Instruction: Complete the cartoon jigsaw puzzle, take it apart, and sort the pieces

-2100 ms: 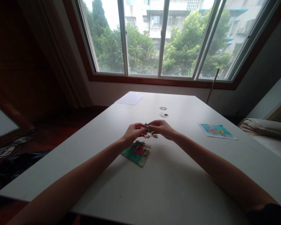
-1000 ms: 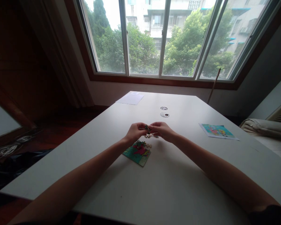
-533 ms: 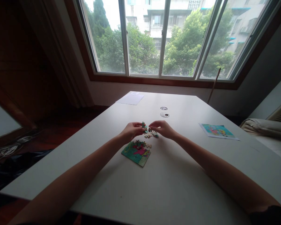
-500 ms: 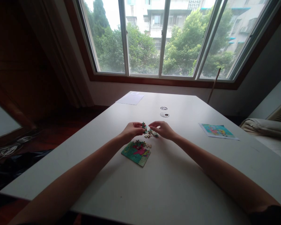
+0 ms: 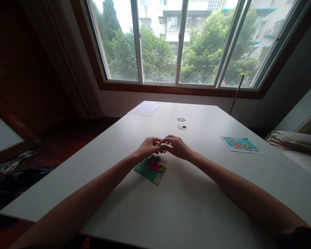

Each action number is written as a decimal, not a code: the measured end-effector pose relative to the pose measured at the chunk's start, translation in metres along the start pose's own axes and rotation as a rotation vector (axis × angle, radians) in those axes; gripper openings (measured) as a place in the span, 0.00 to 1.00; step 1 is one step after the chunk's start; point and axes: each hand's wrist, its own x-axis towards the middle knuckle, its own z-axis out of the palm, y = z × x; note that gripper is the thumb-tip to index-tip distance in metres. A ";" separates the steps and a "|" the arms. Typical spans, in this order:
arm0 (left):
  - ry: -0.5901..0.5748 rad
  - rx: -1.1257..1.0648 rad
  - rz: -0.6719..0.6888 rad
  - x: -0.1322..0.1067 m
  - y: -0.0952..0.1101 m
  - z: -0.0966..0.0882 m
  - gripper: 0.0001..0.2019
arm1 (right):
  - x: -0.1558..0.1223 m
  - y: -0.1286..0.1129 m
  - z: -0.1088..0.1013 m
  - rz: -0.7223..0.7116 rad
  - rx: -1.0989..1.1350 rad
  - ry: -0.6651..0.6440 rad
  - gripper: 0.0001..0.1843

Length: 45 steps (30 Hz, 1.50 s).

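My left hand point(image 5: 148, 147) and my right hand point(image 5: 176, 145) meet above the middle of the white table point(image 5: 197, 193). Both pinch a small puzzle piece point(image 5: 165, 144) held between their fingertips. Just below them lies a partly assembled jigsaw point(image 5: 151, 168), green with a pink figure, with a few loose pieces point(image 5: 163, 159) at its far edge. The hands cover most of the loose pile behind the jigsaw.
A colourful picture sheet point(image 5: 239, 144) lies at the right of the table. A white paper point(image 5: 144, 109) rests at the far left corner. Two round cable holes point(image 5: 181, 126) sit beyond my hands. A thin stick point(image 5: 235, 94) leans by the window; a bed point(image 5: 298, 145) stands right.
Half a second ago my hands were slightly apart over the loose pieces. They have come together and lifted a piece between them, hiding the pile.
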 end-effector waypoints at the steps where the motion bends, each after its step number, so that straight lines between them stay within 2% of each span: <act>1: 0.003 -0.015 -0.003 0.000 0.000 0.000 0.15 | 0.000 0.001 0.000 -0.012 -0.023 -0.008 0.09; 3: 0.008 -0.033 -0.007 0.000 0.000 0.000 0.21 | -0.001 0.003 0.000 -0.020 -0.072 -0.006 0.07; 6: 0.018 0.026 0.015 0.002 -0.003 -0.002 0.22 | 0.000 0.004 0.000 0.056 -0.151 0.028 0.08; 10: 0.093 0.292 0.101 0.006 -0.010 -0.009 0.19 | 0.001 0.006 -0.002 0.209 -0.273 -0.009 0.08; 13: 0.118 0.537 0.221 0.006 -0.008 -0.017 0.13 | -0.001 0.004 -0.006 0.205 -0.295 -0.051 0.08; 16: 0.085 0.708 0.324 0.004 -0.001 -0.026 0.08 | -0.001 -0.003 -0.010 0.090 -0.225 -0.214 0.09; 19: 0.010 0.747 0.298 0.001 0.004 -0.033 0.07 | -0.001 -0.008 -0.012 0.007 -0.136 -0.446 0.10; 22: 0.037 0.769 0.326 0.001 0.004 -0.037 0.08 | -0.001 -0.007 -0.012 0.018 -0.106 -0.520 0.08; 24: -0.004 0.790 0.313 0.000 0.004 -0.041 0.09 | -0.001 -0.004 -0.013 0.027 -0.116 -0.495 0.06; 25: -0.062 0.804 0.273 -0.002 0.005 -0.043 0.09 | -0.002 -0.002 -0.013 0.035 -0.135 -0.461 0.04; 28: -0.309 0.877 0.061 -0.010 0.012 -0.050 0.16 | -0.002 0.000 -0.011 0.046 -0.202 -0.335 0.04; 31: -0.461 0.979 -0.113 -0.020 0.023 -0.050 0.24 | -0.004 -0.003 -0.006 -0.024 -0.165 -0.282 0.08; 35: -0.504 1.028 -0.180 -0.028 0.034 -0.043 0.24 | -0.005 -0.009 0.003 -0.166 -0.070 -0.345 0.10; 38: -0.539 1.020 -0.197 -0.027 0.033 -0.042 0.23 | -0.006 -0.007 0.005 -0.130 -0.118 -0.349 0.09; 41: -0.576 0.972 -0.187 -0.025 0.028 -0.046 0.24 | -0.007 -0.002 0.003 -0.061 -0.207 -0.280 0.09; 45: -0.623 0.876 -0.148 -0.025 0.026 -0.049 0.26 | -0.009 -0.004 0.005 -0.074 -0.225 -0.240 0.11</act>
